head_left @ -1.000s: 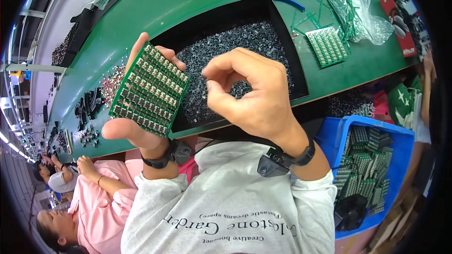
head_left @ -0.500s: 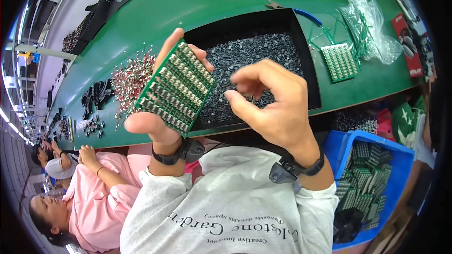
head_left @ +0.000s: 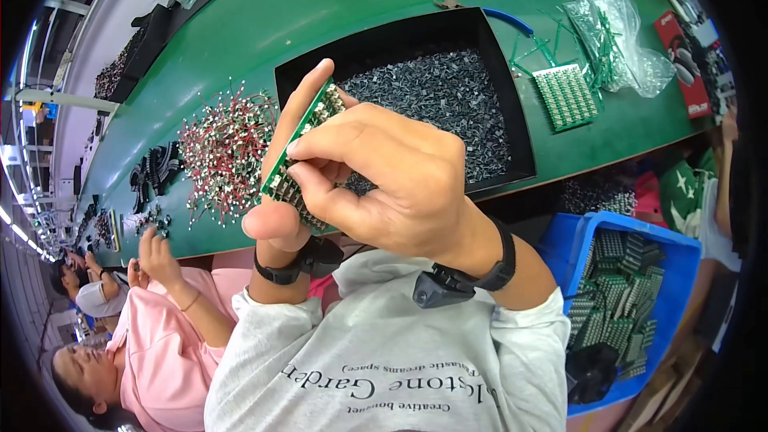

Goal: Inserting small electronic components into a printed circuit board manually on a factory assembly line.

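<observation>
My left hand (head_left: 276, 224) grips a green circuit board panel (head_left: 284, 186) by its edges, thumb at the near edge and fingers at the far one. The panel is tilted nearly edge-on and carries rows of small metal connectors, some with dark pieces on them. My right hand (head_left: 400, 180) covers much of its face, thumb and forefinger pinched together against it. Whatever lies between those fingertips is hidden. Behind my hands stands a black tray (head_left: 524, 132) filled with small black plastic pieces (head_left: 452, 104).
A heap of small parts with red wires (head_left: 228, 148) lies left of the tray. Right of it are another panel (head_left: 564, 96), green strips, a clear plastic bag (head_left: 652, 72) and pliers (head_left: 450, 2). A blue bin (head_left: 676, 244) holds several panels. A person in pink (head_left: 172, 336) sits at left.
My right hand has moved left from over the tray onto the panel. The panel has turned from facing me to nearly edge-on. The neighbouring person's hand has risen.
</observation>
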